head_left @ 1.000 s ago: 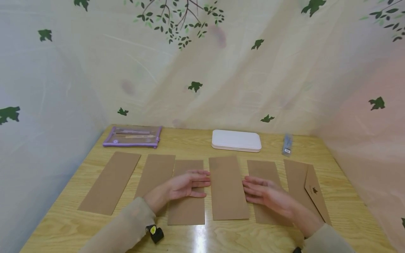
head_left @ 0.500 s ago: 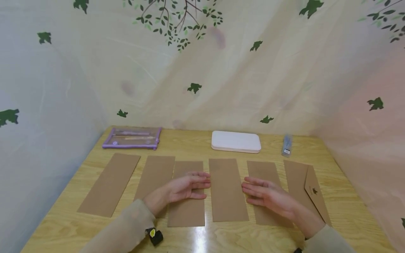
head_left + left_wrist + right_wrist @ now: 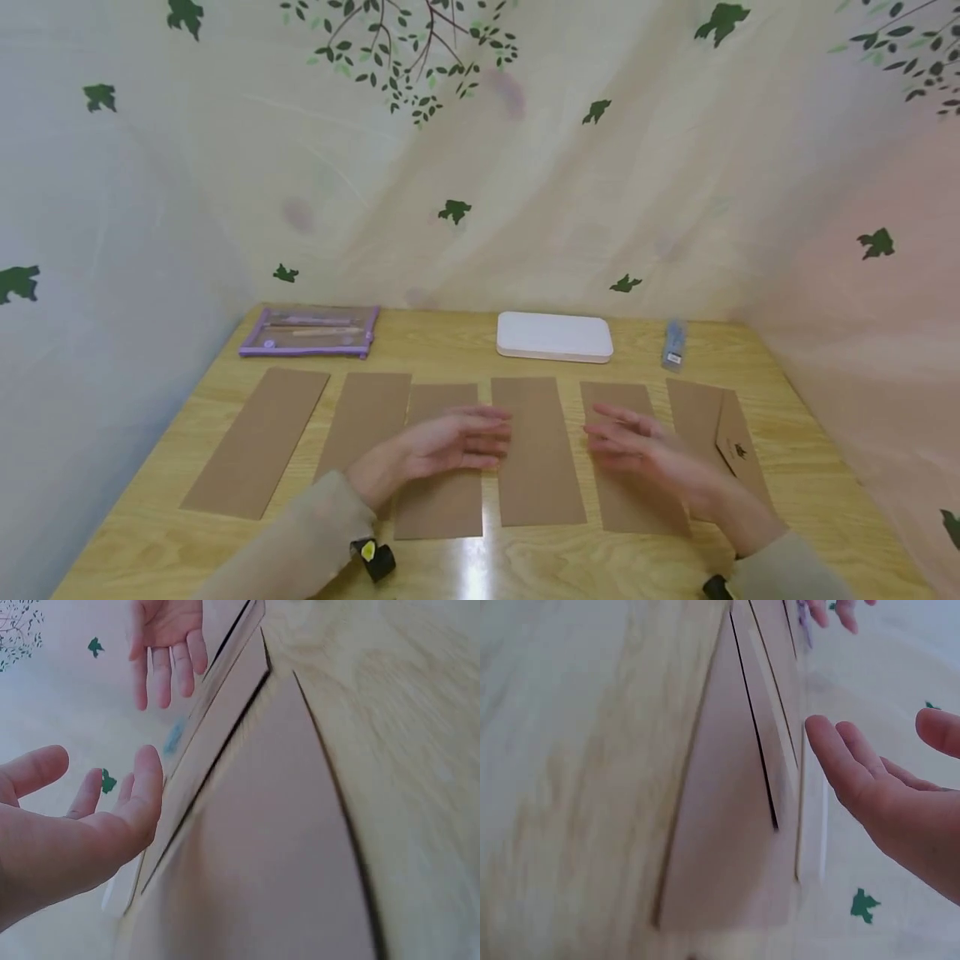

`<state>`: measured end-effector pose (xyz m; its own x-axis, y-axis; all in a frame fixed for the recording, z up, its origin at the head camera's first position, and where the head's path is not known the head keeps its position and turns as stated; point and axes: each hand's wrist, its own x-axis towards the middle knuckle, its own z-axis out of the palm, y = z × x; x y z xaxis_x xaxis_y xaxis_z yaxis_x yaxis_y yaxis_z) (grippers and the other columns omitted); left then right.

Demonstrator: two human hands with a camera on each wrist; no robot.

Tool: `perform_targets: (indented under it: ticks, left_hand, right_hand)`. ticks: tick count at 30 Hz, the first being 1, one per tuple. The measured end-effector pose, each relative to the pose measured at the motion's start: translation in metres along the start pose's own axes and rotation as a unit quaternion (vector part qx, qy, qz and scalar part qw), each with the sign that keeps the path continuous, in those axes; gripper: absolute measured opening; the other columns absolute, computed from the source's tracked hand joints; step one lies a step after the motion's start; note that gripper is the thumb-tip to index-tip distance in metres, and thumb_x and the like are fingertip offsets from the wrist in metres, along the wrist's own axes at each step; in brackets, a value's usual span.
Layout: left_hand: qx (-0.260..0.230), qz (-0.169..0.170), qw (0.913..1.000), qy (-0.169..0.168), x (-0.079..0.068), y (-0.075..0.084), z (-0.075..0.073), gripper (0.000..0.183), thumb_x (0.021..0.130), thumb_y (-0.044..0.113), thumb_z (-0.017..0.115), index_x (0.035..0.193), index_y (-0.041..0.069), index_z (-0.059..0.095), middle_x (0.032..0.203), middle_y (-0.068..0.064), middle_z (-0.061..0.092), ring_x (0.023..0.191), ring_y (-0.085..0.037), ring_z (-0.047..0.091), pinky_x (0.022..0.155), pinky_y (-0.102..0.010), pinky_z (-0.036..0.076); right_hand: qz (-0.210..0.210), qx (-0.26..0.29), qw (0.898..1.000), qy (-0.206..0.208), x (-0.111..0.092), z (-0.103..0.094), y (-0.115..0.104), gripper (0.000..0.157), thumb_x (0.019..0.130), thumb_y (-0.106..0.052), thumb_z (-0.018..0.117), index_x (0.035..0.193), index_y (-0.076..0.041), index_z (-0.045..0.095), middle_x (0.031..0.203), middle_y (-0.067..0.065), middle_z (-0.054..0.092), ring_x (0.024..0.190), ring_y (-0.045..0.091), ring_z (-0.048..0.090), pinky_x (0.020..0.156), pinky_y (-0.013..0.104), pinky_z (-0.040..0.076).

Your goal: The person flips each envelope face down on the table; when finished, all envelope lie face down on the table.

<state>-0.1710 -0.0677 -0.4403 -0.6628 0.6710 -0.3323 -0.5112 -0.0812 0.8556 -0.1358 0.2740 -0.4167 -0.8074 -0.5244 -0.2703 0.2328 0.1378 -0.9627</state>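
Observation:
Several brown paper envelopes lie side by side in a row on the wooden table. My left hand (image 3: 450,442) hovers with loosely extended fingers above one envelope (image 3: 438,508), its fingertips overlapping the edge of the envelope to its right (image 3: 536,483). To the right, my right hand (image 3: 645,450) is held over another envelope (image 3: 637,500), fingers extended and apart. Both wrist views show the fingers holding nothing, with a gap between hand and envelopes; the left hand (image 3: 90,832) and right hand (image 3: 889,795) face each other.
Along the table's back lie a purple-edged clear pencil pouch (image 3: 307,332), a white flat case (image 3: 555,337) and a small blue packaged item (image 3: 674,345). The rightmost envelope (image 3: 697,417) shows its flap and a dark print. Leaf-patterned cloth (image 3: 375,208) hangs around the table.
The envelope between my hands, slightly raised at its far end a second ago, now lies flat. Both hands have come away from its sides, the right one moving outward. The view has shifted slightly.

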Motion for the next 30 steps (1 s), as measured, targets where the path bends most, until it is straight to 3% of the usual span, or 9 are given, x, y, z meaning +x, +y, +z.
perform_targets:
  ticks: [4, 11, 14, 17, 20, 23, 27, 30]
  left_hand:
    - [-0.002, 0.0, 0.9996, -0.029, 0.011, 0.004, 0.016, 0.054, 0.106, 0.019, 0.051, 0.153, -0.003, 0.035, 0.153, -0.027, 0.04, 0.134, -0.043, 0.047, 0.11, -0.05, 0.043]
    - [-0.02, -0.005, 0.9984, -0.053, 0.041, 0.003, 0.042, 0.053, 0.106, 0.02, 0.051, 0.154, 0.0, 0.037, 0.156, -0.024, 0.038, 0.138, -0.044, 0.044, 0.11, -0.051, 0.043]
    - [-0.019, -0.015, 0.9983, -0.052, 0.055, 0.001, 0.051, 0.052, 0.106, 0.018, 0.052, 0.153, 0.001, 0.04, 0.154, -0.023, 0.04, 0.136, -0.043, 0.046, 0.108, -0.052, 0.045]
    - [0.012, -0.022, 0.9994, -0.025, 0.066, -0.002, 0.059, 0.051, 0.103, 0.016, 0.057, 0.149, -0.001, 0.044, 0.145, -0.023, 0.05, 0.128, -0.04, 0.053, 0.1, -0.052, 0.053]
    - [0.056, -0.024, 0.9981, 0.012, 0.075, -0.003, 0.065, 0.049, 0.1, 0.013, 0.061, 0.144, -0.005, 0.048, 0.132, -0.022, 0.058, 0.118, -0.036, 0.06, 0.089, -0.05, 0.059]
    - [0.076, -0.023, 0.9965, 0.025, 0.082, -0.002, 0.071, 0.047, 0.099, 0.01, 0.062, 0.141, -0.008, 0.048, 0.127, -0.024, 0.06, 0.114, -0.038, 0.063, 0.086, -0.049, 0.06]
    - [0.044, -0.032, 0.9984, 0.017, 0.091, -0.001, 0.076, 0.048, 0.1, 0.004, 0.059, 0.142, -0.011, 0.043, 0.129, -0.03, 0.057, 0.119, -0.044, 0.06, 0.092, -0.054, 0.057]
    - [0.009, -0.044, 0.9989, 0.009, 0.095, -0.001, 0.077, 0.049, 0.101, 0.002, 0.056, 0.145, -0.012, 0.039, 0.132, -0.031, 0.055, 0.124, -0.046, 0.055, 0.096, -0.058, 0.053]
  right_hand:
    - [0.002, -0.047, 0.997, 0.053, -0.011, -0.017, -0.003, 0.064, 0.111, -0.029, 0.043, 0.16, 0.002, 0.016, 0.156, 0.029, 0.035, 0.136, 0.038, 0.048, 0.109, 0.041, 0.046]
    - [-0.042, -0.072, 0.99, 0.115, -0.029, -0.046, 0.004, 0.064, 0.111, -0.023, 0.044, 0.155, 0.014, 0.016, 0.15, 0.026, 0.045, 0.122, 0.013, 0.061, 0.098, 0.029, 0.053]
    - [-0.046, -0.078, 0.989, 0.117, -0.034, -0.055, 0.008, 0.064, 0.111, -0.021, 0.043, 0.153, 0.017, 0.014, 0.151, 0.032, 0.04, 0.118, 0.005, 0.061, 0.096, 0.026, 0.054]
    - [-0.032, -0.078, 0.99, 0.117, -0.037, -0.062, 0.013, 0.066, 0.111, -0.023, 0.043, 0.154, 0.016, 0.012, 0.154, 0.038, 0.028, 0.119, 0.002, 0.059, 0.097, 0.026, 0.053]
    - [-0.013, -0.072, 0.991, 0.111, -0.038, -0.065, 0.017, 0.068, 0.111, -0.023, 0.044, 0.154, 0.016, 0.009, 0.155, 0.04, 0.021, 0.122, 0.005, 0.056, 0.099, 0.028, 0.052]
    - [0.008, -0.065, 0.993, 0.102, -0.039, -0.068, 0.02, 0.07, 0.11, -0.022, 0.045, 0.154, 0.016, 0.006, 0.155, 0.041, 0.018, 0.128, 0.015, 0.053, 0.101, 0.032, 0.052]
    - [0.027, -0.043, 0.995, 0.08, -0.039, -0.07, 0.022, 0.072, 0.11, -0.022, 0.045, 0.154, 0.017, 0.003, 0.155, 0.042, 0.015, 0.133, 0.025, 0.049, 0.101, 0.038, 0.052]
    - [0.034, -0.029, 0.997, 0.067, -0.04, -0.071, 0.023, 0.071, 0.11, -0.02, 0.045, 0.153, 0.018, 0.002, 0.155, 0.043, 0.012, 0.13, 0.021, 0.051, 0.101, 0.042, 0.052]
